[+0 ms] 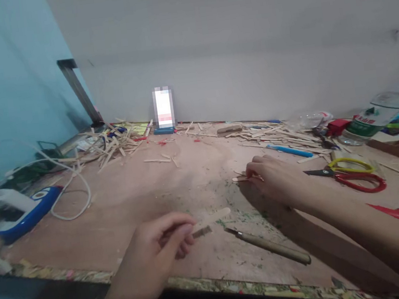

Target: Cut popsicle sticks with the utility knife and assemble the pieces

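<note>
My left hand [170,242], low in the middle of the view, is closed on a pale wooden stick [217,216] whose rounded end points right. My right hand [264,175] reaches over the tabletop with its fingertips pinched at a small wooden stick [238,179] that juts out to the left. Between the hands and nearer the front edge lies a wood-handled carving tool [273,247], its metal tip to the left. Green crumbs are scattered around it.
Scissors with yellow and red handles [359,177], a red cutter [392,214], a blue pen [290,151] and a bottle [370,121] are right. Loose sticks [278,135] lie behind. A lit phone [164,108] stands at the wall. A blue power strip [30,221] with white cable sits left.
</note>
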Demonstrator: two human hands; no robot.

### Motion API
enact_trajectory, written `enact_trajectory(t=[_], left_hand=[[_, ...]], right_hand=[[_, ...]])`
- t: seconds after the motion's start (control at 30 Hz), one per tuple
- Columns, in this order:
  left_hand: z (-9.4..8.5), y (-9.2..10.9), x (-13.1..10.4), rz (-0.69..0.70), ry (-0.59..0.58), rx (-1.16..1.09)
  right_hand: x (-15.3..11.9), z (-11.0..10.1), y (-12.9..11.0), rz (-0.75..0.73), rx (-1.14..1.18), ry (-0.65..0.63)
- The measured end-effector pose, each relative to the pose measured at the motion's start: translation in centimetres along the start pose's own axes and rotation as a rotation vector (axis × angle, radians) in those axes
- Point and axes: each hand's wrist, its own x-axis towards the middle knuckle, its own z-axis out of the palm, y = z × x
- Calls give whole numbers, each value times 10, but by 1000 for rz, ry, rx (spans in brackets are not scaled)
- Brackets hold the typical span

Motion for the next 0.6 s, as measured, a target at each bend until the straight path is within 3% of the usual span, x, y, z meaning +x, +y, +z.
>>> enact_trajectory(t=[0.2, 0.33, 0.43, 0.6], left_hand=[[1, -4, -3, 103, 112, 41], [2, -8, -2, 228, 146, 154], [5, -10, -3, 278, 180, 210], [8, -13, -6, 254, 235, 160]], right_hand=[[2, -3, 9, 119, 81, 17], [-24, -27, -14, 118, 187, 64], [-63, -31, -56, 31, 764, 98], [-103, 5, -127, 313, 1397, 69]])
